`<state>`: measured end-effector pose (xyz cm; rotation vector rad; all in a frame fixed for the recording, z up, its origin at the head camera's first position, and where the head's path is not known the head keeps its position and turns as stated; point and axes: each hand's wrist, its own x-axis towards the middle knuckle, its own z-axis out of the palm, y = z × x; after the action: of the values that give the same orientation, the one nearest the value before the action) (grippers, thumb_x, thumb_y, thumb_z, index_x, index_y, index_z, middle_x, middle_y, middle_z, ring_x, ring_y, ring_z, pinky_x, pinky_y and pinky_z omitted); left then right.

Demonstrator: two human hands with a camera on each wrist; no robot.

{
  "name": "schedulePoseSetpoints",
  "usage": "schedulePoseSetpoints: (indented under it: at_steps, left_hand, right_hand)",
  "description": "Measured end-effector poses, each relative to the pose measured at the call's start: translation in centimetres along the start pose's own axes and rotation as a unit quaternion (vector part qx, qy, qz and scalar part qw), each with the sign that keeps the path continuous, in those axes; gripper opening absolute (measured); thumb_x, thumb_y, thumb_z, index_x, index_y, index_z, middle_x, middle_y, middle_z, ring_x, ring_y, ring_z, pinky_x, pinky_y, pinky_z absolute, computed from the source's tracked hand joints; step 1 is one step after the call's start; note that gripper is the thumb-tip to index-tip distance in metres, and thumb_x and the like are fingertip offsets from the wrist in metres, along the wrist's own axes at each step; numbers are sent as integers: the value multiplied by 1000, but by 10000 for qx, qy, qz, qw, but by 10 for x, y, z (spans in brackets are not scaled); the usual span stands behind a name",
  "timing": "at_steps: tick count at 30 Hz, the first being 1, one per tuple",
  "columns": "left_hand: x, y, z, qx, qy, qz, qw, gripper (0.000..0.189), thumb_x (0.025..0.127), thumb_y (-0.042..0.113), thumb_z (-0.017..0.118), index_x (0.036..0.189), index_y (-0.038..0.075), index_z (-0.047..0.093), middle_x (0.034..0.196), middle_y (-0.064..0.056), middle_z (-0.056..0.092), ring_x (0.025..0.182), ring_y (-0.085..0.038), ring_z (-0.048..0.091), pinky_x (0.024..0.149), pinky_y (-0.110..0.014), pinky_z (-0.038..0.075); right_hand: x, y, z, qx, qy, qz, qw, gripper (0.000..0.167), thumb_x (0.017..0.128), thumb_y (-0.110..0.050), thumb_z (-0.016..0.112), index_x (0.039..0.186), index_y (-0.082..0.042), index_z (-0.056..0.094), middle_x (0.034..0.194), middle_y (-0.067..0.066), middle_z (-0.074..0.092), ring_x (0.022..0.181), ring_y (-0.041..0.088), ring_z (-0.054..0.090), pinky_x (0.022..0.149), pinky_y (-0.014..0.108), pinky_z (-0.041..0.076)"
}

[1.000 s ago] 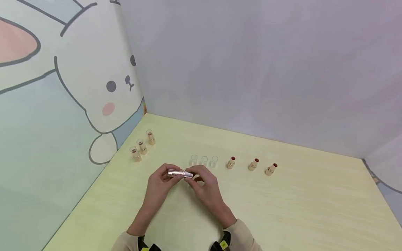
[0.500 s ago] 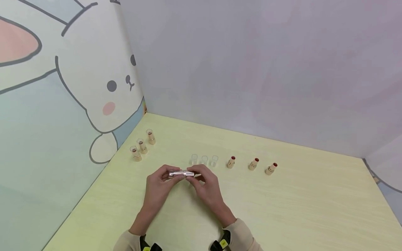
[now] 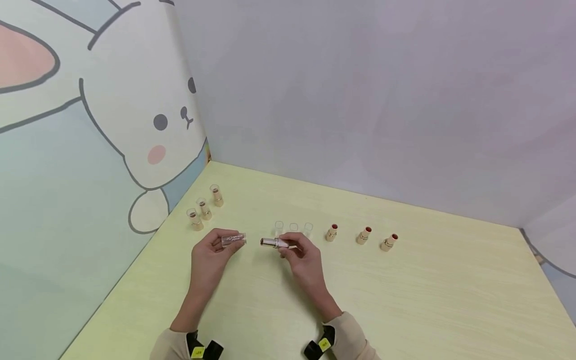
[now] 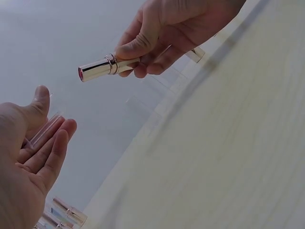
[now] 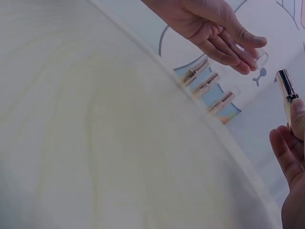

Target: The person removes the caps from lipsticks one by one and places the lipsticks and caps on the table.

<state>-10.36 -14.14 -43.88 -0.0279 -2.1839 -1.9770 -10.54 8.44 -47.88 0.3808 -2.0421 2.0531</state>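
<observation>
Between the thumb and fingers of my left hand [image 3: 209, 260] is a clear lipstick cap [image 3: 233, 240], with faint lettering on its side. My right hand [image 3: 305, 260] pinches a shiny gold lipstick [image 3: 273, 243] by its base, its red end pointing left at the cap. A gap separates cap and lipstick, both held above the table. In the left wrist view the lipstick tube [image 4: 95, 70] lies nearly level and its red tip shows. The right wrist view has the transparent cap [image 5: 259, 58] in the left hand's fingers.
Three capped lipsticks [image 3: 205, 209] stand in a slanted row at the table's left. Behind my right hand are three clear caps [image 3: 308, 229]. Further right stand three uncapped lipsticks [image 3: 363, 235] with red tops. A wall panel rises behind the table [image 3: 427, 290].
The cap and lipstick were joined between my hands; now they are apart. My left hand has moved left with the cap, and my right hand slightly right with the lipstick.
</observation>
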Motion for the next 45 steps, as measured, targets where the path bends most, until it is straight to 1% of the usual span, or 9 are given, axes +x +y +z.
schedulePoseSetpoints:
  at_steps: [6, 13, 19, 23, 26, 30, 36, 40, 45]
  left_hand:
    - [-1, -1, 2, -56, -29, 39, 10000, 26, 87, 8, 85, 109, 2, 74, 102, -8, 82, 94, -13, 79, 84, -25, 63]
    - [-2, -2, 4, -4, -79, 13, 10000, 26, 87, 7, 84, 110, 1, 73, 104, -12, 81, 95, -11, 79, 84, -25, 63]
    - [-2, -3, 4, -79, -73, -30, 9999, 26, 87, 7, 84, 110, 2, 73, 104, -10, 81, 95, -11, 79, 84, -26, 63]
    - [-2, -3, 5, -31, -56, -8, 10000, 26, 87, 8, 85, 109, 2, 74, 103, -9, 82, 93, -11, 79, 83, -24, 63]
    - [-2, -3, 4, 33, -10, -2, 10000, 25, 86, 9, 85, 108, 3, 74, 102, -11, 82, 91, -9, 79, 82, -23, 63]
    - [-2, -4, 3, 53, 2, -40, 10000, 26, 86, 9, 86, 108, 3, 74, 103, -14, 81, 89, -6, 78, 81, -22, 63]
    - [-2, -8, 3, 21, -25, -110, 9999, 26, 87, 9, 85, 109, 2, 74, 102, -11, 82, 88, -6, 78, 82, -23, 63]
    - [-1, -9, 3, 58, -35, -95, 9999, 26, 86, 9, 85, 109, 2, 74, 100, -8, 82, 87, -6, 78, 81, -22, 63]
    - [-1, -9, 3, 137, -50, -101, 9998, 27, 86, 10, 86, 109, 3, 74, 99, -6, 82, 87, -5, 78, 80, -20, 62]
  right_hand:
    - [-1, -1, 0, 18, -85, 31, 10000, 27, 93, 0, 75, 119, -6, 69, 105, 20, 68, 87, 13, 68, 76, 30, 63]
    - [-1, -1, 1, 167, -227, 161, 9995, 28, 95, 3, 71, 121, -5, 66, 111, 20, 70, 94, 36, 70, 79, 30, 63]
    - [-2, -2, -1, 312, -337, 28, 9989, 32, 98, 9, 63, 128, -1, 57, 118, 23, 68, 102, 23, 71, 82, 31, 63]
    - [-3, -3, -3, 293, -302, -249, 9988, 34, 101, 11, 56, 134, 2, 53, 121, 30, 62, 103, 31, 71, 82, 32, 63]
    - [-4, -3, -5, 194, -144, -379, 9990, 34, 102, 11, 52, 135, 0, 55, 123, 34, 58, 104, 38, 69, 83, 32, 63]
    - [-5, -2, -11, -93, 229, -500, 9984, 34, 101, 12, 55, 131, -4, 59, 120, 28, 61, 105, 30, 68, 84, 30, 62]
    - [-7, 0, -28, -721, 724, -677, 9925, 28, 99, 9, 61, 123, -6, 62, 119, 14, 71, 113, 9, 65, 87, 18, 57]
    - [-8, 1, -43, -786, 894, -742, 9901, 24, 99, 9, 61, 121, -3, 62, 120, 16, 71, 117, 5, 65, 90, 15, 54]
    - [-9, 1, -60, -1013, 1281, -523, 9852, 29, 97, 12, 62, 121, -4, 64, 123, 13, 71, 116, 6, 63, 93, 15, 52]
